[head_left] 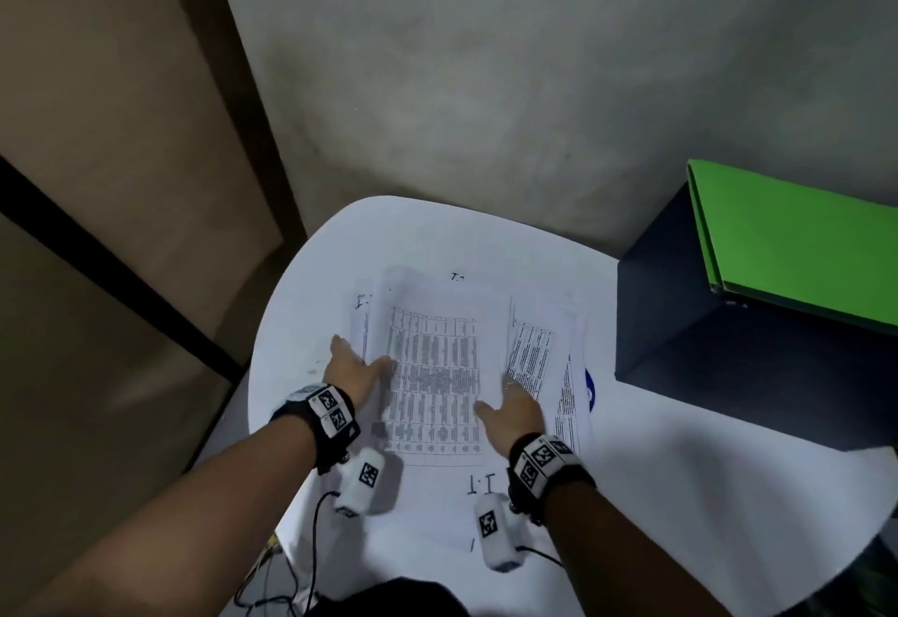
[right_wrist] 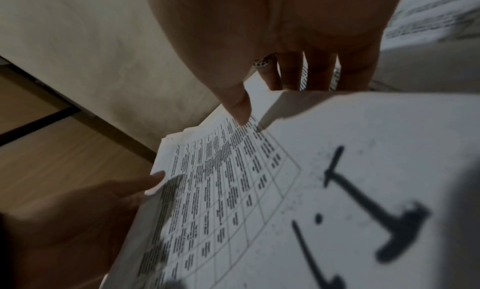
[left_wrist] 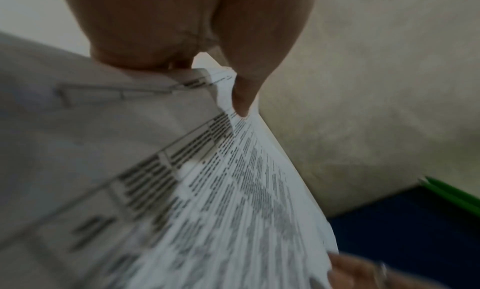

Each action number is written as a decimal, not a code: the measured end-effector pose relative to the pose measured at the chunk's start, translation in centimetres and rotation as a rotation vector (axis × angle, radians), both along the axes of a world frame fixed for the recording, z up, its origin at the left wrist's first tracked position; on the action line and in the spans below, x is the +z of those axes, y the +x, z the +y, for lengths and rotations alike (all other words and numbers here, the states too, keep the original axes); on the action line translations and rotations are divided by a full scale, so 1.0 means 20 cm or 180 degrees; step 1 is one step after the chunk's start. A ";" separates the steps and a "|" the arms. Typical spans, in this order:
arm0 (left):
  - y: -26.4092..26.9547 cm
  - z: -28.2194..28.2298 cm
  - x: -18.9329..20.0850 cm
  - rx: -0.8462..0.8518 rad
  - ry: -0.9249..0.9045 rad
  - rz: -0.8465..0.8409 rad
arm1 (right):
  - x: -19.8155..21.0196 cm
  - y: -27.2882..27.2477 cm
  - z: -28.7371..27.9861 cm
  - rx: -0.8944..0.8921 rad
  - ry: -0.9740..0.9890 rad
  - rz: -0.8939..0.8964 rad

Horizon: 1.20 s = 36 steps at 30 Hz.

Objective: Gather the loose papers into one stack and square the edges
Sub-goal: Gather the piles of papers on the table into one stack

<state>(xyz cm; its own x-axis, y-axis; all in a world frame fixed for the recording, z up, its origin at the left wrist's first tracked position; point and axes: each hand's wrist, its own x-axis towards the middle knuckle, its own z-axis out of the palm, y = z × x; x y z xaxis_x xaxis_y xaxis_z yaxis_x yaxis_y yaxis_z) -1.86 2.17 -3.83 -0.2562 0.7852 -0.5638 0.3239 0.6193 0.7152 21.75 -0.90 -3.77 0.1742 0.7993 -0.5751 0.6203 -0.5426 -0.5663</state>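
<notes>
**A:** Where are the hands?

**B:** Both forearms reach forward over a white table. The left hand sits at the left edge of the papers, the right hand at the right edge of the top sheets. Each wrist wears a black band with square black-and-white markers.

**A:** Are they holding anything?

**B:** Yes. The left thumb lies on top of the printed sheet and the fingers go beneath the edge, so that hand pinches the papers. The right hand does the same on its side: in the right wrist view the thumb presses down on the page while the fingers go behind the lifted edge. There is a ring on one right finger.

**A:** And the papers themselves?

**B:** In the middle of the table, between the two hands. The top sheet carries a dense printed grid. More sheets fan out unevenly beneath it, some poking out to the left and some well out to the right past the right hand. The edges are not aligned.

**A:** Anything else nearby?

**B:** A dark box stands at the right of the table with a green folder lying on it. A grey wall is behind.
</notes>
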 end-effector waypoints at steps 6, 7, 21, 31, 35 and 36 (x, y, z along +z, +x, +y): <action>-0.11 0.02 0.04 -0.0272 0.0265 0.0368 | -0.05 -0.01 -0.01 -0.0864 -0.0076 0.0848; -0.11 0.00 0.06 -0.0309 0.0415 0.0330 | -0.04 -0.01 -0.01 -0.1003 -0.0112 0.0987; -0.10 0.02 0.93 0.0371 0.2711 -0.1228 | 0.77 0.08 0.02 -0.0720 0.2366 0.1933; 0.02 0.10 0.63 -0.0501 0.2222 -0.0894 | 0.67 0.12 0.02 -0.0863 0.2391 0.1710; 0.06 0.11 0.48 -0.0991 0.1693 -0.0737 | 0.47 0.16 0.05 -0.1069 0.1820 0.1300; 0.07 0.11 0.48 -0.0940 0.1649 -0.0734 | 0.43 0.16 0.07 -0.1231 0.1707 0.1227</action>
